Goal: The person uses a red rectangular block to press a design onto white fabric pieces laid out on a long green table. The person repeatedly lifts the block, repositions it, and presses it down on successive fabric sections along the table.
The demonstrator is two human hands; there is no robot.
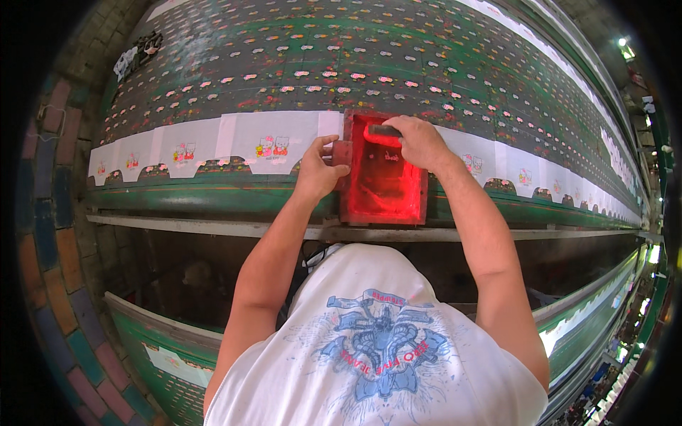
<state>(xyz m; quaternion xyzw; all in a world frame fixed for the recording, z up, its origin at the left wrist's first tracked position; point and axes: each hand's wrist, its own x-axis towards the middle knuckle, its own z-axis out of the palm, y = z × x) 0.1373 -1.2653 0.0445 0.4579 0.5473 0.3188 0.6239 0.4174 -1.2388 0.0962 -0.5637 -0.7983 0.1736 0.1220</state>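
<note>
Gripping squeegee [383,131], right of 2 hands [422,144] hiding its end, red mesh [383,170] murky

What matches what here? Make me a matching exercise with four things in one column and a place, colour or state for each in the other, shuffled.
Things:
1. Left hand
2. Right hand
3. Frame
4. Shirt

Places, colours, states:
A. White with a blue print
B. Gripping a dark bar
C. At the frame's left side
D. Bright red inside

Right pairs: 1-C, 2-B, 3-D, 4-A.
</note>
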